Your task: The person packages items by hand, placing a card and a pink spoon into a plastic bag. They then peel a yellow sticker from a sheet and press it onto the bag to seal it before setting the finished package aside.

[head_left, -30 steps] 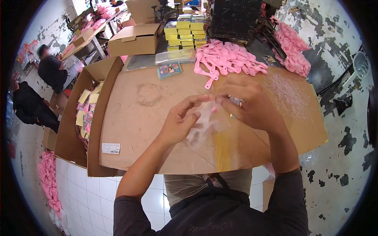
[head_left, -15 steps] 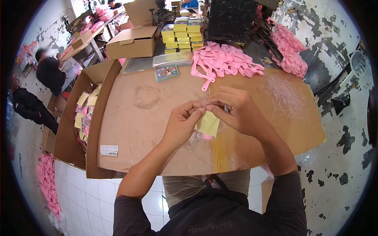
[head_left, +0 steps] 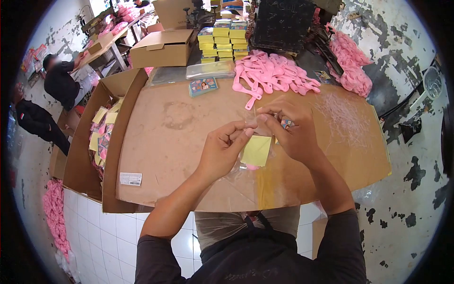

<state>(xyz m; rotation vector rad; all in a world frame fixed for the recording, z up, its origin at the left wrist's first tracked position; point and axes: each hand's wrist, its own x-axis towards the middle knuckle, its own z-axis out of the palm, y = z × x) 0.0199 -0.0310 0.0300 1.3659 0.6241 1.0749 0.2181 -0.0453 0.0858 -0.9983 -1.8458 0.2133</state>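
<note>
**2 hands pinch a clear bag over a cardboard-topped table**

2 hands meet above the middle of the table, which is covered with a brown cardboard sheet. The left hand has its thumb and forefinger closed on the top edge of a small clear plastic bag. The right hand pinches the same edge from the other side, fingertips touching those of the left. Inside the bag sits a yellow card, and a pink piece shows just below it. The bag hangs from the fingers just above the cardboard; whether its lower end touches the sheet cannot be told.

Behind the hands, at the far edge of the table, lies a heap of pink plastic spoons. Left of it rest a small printed card pack and a flat stack of clear bags. Further back stand stacks of yellow packs and a closed cardboard box. A scatter of thin clear strips lies on the cardboard to the right of the hands.

An open carton stands against the left side of the table, holding filled yellow-and-pink packets. 2 people in dark clothes are at the far left.
</note>
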